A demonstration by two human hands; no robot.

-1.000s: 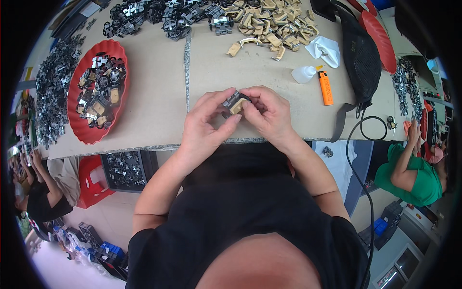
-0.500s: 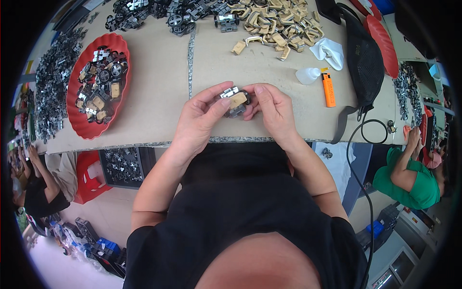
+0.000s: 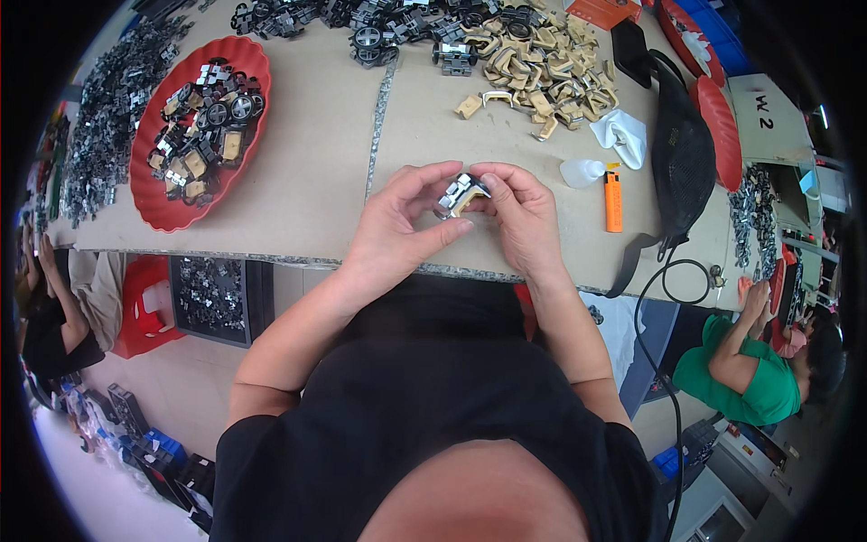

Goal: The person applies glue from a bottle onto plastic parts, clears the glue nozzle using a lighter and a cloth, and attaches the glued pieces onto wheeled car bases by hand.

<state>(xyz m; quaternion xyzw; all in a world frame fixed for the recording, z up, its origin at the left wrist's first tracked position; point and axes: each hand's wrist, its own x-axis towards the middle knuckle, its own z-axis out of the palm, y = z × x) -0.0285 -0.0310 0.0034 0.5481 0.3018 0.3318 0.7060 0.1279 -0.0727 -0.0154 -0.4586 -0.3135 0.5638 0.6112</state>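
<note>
Between my hands, over the near part of the table, is a small toy car chassis (image 3: 461, 194) in black and silver with a tan piece on it. My left hand (image 3: 393, 221) is closed round its left side, thumb below and forefinger above. My right hand (image 3: 524, 217) pinches its right end with thumb and fingers. The fingers hide part of the chassis. To the left, a red scalloped dish (image 3: 158, 210) holds several similar chassis with tan pieces. Beyond my hands lie a heap of tan bracket-shaped pieces (image 3: 546, 72) and a pile of black wheeled chassis (image 3: 370, 41).
Right of my hands are a small white squeeze bottle (image 3: 581, 172), an orange lighter (image 3: 613, 203), a crumpled white cloth (image 3: 621, 135) and a black bag (image 3: 677, 149). A dark cable (image 3: 639, 316) hangs off the table edge. A person in green (image 3: 741, 370) sits at the right.
Both hands have turned the chassis, so its tan piece now faces low and its silver part shows on top. My left thumb has shifted down off the tan face. The whole view has shifted slightly.
</note>
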